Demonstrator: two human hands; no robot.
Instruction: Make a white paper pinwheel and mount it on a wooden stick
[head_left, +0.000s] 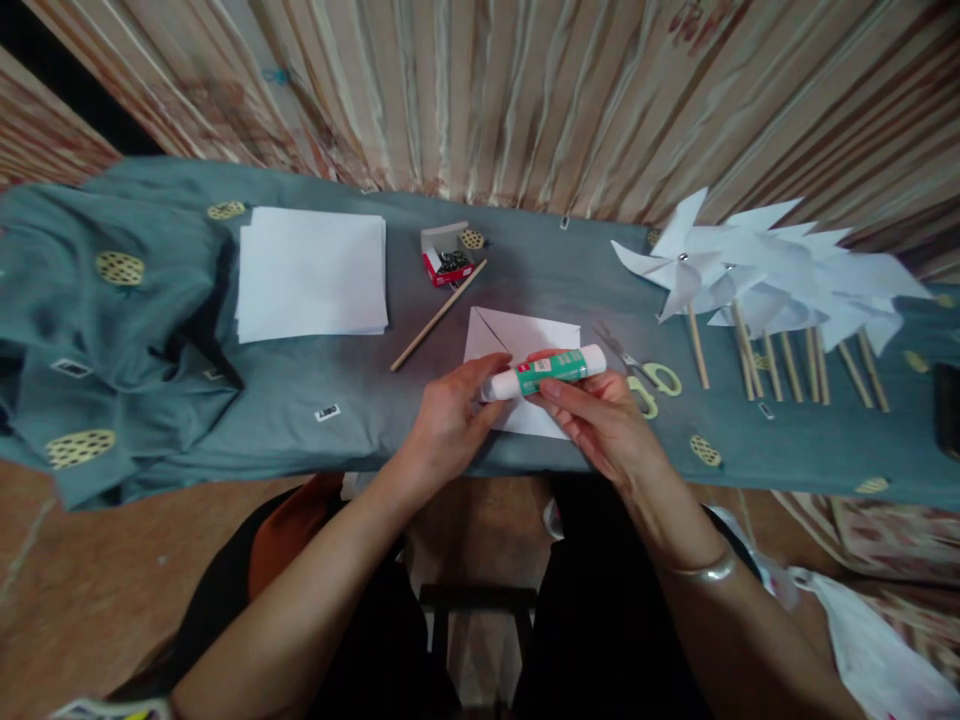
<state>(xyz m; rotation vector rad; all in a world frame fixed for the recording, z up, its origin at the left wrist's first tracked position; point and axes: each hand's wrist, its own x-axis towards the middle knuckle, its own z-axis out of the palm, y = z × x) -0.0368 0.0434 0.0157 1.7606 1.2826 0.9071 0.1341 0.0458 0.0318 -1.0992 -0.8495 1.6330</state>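
Note:
A green and white glue stick (559, 368) lies sideways between my hands, above a white paper square (534, 420) with cut lines running in from its corners. My left hand (454, 408) is closed around the stick's left end, which looks translucent; whether that is a cap I cannot tell. Thumb and fingers of my right hand (604, 420) grip the green barrel. Scissors (645, 378) with pale yellow handles rest just right of the paper, partly behind my right hand. Up and left of the paper, a thin wooden stick (439, 315) lies at a slant.
At the left is a stack of white paper (313, 272). An open red box (448, 262) of small dark pins stands at the back. Several white paper pinwheels (780, 265) on wooden sticks overlap at the right. Bunched green-grey cloth (150, 310) covers the table's left end.

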